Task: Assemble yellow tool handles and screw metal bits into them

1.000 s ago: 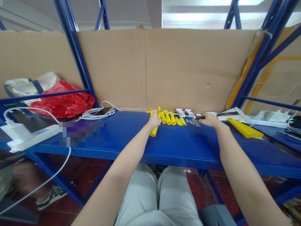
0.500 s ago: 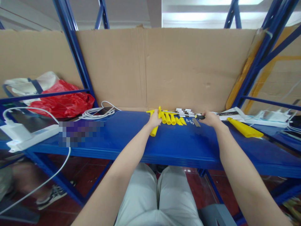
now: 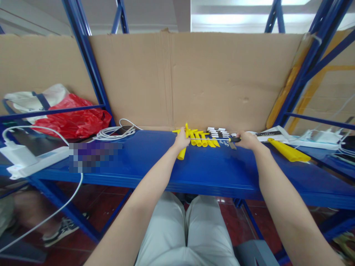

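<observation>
My left hand [image 3: 181, 139] is closed around a yellow plastic piece [image 3: 183, 152] that sticks out below the fingers, at the back of the blue shelf [image 3: 194, 170]. Right beside it lies a row of several yellow pieces [image 3: 201, 139]. My right hand [image 3: 247, 140] grips the black and yellow handle of a screwdriver [image 3: 234, 139], whose thin shaft runs left across the yellow row towards my left hand. Small white and black parts [image 3: 217, 130] lie just behind the shaft.
A long yellow piece [image 3: 288, 150] and white chargers with cables [image 3: 318, 137] lie at right. A coiled white cable [image 3: 115, 132], a red bag [image 3: 73, 120] and a white power strip [image 3: 30, 160] are at left. A cardboard sheet [image 3: 194, 77] backs the shelf. Someone's shoe [image 3: 62, 231] shows below.
Both hands shifted slightly towards the back of the shelf. The screwdriver shaft now lies lower across the yellow row, and the yellow piece in my left hand tilted up a little.
</observation>
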The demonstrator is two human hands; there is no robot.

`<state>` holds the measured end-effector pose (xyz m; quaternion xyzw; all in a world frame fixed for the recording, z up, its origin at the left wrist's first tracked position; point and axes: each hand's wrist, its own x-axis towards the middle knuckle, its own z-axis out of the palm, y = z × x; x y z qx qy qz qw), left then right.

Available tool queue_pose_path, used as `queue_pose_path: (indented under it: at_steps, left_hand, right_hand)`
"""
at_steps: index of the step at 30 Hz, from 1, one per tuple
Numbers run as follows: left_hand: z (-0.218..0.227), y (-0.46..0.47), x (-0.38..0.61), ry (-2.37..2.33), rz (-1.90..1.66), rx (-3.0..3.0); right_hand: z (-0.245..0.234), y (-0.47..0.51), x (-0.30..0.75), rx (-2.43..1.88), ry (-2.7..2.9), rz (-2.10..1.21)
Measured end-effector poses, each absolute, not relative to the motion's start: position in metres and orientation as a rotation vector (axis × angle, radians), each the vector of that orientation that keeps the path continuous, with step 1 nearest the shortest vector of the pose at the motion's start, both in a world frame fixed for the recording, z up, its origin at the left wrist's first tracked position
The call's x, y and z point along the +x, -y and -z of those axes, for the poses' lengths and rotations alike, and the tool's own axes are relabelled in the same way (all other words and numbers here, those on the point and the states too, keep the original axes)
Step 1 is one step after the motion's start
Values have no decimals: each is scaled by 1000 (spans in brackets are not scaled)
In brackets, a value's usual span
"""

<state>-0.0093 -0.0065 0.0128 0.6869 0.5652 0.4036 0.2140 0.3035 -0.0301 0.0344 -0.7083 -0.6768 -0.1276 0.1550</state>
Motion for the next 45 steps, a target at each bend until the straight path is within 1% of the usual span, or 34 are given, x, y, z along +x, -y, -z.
queue_pose_path:
  at_steps: [9,13,17,20,25,28,38,45]
  left_hand:
    - [-13,10,-5,-1396,-1263,2091]
    - [-13,12,0,-1325,-1195,2233]
    - [-13,19,8,-1265,-1111,2387]
    - [-12,24,14,-1204,-1056,2481]
    - [-11,31,19,-1146,-912,2597]
    - [-12,33,20,-1143,-850,2652]
    - [-10,32,19,-1135,-873,2709]
    - [-13,39,20,-1254,-752,2836]
  right_hand:
    - [-35,34,266,-1695,2297,22]
    - [-29,34,245,-1553,2401,-183]
    - [-19,31,230,-1461,2447,-242]
    - [-15,30,224,-1353,2375,-302]
    - [-18,28,215,-1211,2070,-186]
    - [-20,28,212,-1169,1998,-152]
    - [-15,25,211,-1034,1912,-248]
    - [-14,21,215,-912,1870,-250]
